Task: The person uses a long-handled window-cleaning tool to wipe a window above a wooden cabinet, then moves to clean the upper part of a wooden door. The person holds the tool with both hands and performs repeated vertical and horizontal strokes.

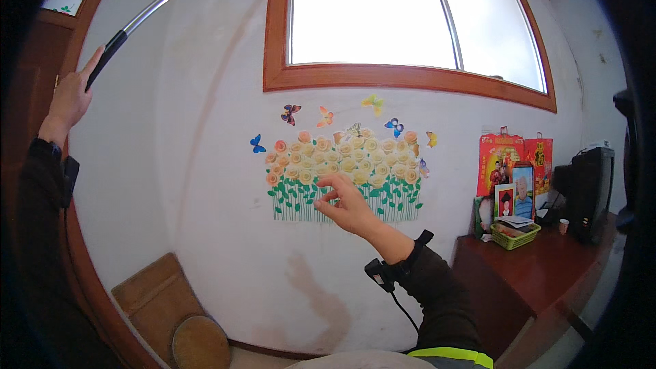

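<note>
My left hand (70, 93), raised at the upper left, grips the black handle of a metal pole (156, 6). Its index finger lies along the grip. The pole slants up to the right, and its far end runs out at the top edge, where a bit of pink shows. In the middle, my right hand (349, 206) is held up with fingers curled and apart, nothing between them. Behind it on the white wall is a decal of pale roses (348, 159) with green stems and several butterflies. Whether the hand touches the wall is unclear.
A wood-framed window (374, 15) spans the wall above. At right, a dark red table (548, 271) carries a green basket (515, 240), framed photos, a paper cup (564, 226) and a black monitor (589, 192). A round stool (200, 343) and wooden board (159, 297) stand low left, near a door (41, 61).
</note>
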`<state>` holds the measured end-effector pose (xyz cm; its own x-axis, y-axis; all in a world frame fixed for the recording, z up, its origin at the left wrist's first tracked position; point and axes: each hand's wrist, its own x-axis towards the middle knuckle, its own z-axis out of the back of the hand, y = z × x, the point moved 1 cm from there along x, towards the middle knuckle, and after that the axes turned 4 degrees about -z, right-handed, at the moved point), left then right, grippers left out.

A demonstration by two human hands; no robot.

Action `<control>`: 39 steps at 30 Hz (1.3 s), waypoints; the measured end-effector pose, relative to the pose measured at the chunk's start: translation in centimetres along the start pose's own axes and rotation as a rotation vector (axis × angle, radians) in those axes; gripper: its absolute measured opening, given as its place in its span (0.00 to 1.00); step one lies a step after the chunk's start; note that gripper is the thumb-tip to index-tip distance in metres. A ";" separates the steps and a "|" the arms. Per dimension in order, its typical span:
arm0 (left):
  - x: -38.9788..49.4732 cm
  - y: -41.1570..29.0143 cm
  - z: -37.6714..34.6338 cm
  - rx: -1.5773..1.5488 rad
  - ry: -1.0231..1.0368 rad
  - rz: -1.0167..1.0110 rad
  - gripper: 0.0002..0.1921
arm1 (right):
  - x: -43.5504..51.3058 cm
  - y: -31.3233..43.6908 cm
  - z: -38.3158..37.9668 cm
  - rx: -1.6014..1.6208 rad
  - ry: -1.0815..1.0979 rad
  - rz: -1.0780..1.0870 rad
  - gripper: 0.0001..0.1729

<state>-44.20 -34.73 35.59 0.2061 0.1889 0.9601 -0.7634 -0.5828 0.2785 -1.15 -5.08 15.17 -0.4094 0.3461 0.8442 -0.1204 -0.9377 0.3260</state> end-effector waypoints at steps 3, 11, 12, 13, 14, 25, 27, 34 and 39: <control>2.0 -1.9 0.1 0.023 0.011 0.012 0.43 | -0.9 -0.8 1.3 -0.041 -0.024 -0.023 0.21; 10.6 -9.0 2.2 -0.083 -0.142 -0.080 0.39 | -4.0 -1.7 6.7 -0.080 -0.120 -0.104 0.21; 11.4 -10.5 2.1 -0.046 -0.201 -0.051 0.36 | -4.6 -1.9 7.5 -0.106 -0.137 -0.125 0.21; 12.5 -11.9 2.3 -0.064 -0.185 -0.052 0.36 | -5.2 -2.0 8.3 -0.110 -0.154 -0.124 0.21; 14.1 -13.2 2.6 -0.079 -0.185 -0.059 0.35 | -5.7 -2.1 9.2 -0.100 -0.170 -0.132 0.21; 21.0 -22.2 0.4 0.082 -0.150 0.002 0.39 | -8.7 -3.6 15.2 -0.178 -0.246 -0.176 0.20; 20.4 -22.9 0.6 0.054 -0.086 0.035 0.39 | -8.3 -3.6 15.8 -0.179 -0.257 -0.169 0.20; 16.3 -23.1 0.9 -0.076 0.052 0.069 0.37 | -6.3 -3.2 14.9 -0.173 -0.245 -0.178 0.20; 13.9 -21.6 0.5 -0.111 0.061 0.055 0.37 | -2.4 -2.5 13.3 -0.184 -0.260 -0.186 0.21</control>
<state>-24.55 -19.92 42.94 0.1274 0.2089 0.9696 -0.8359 -0.5036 0.2183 12.21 -3.10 17.99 -0.1248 0.4860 0.8650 -0.3416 -0.8396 0.4224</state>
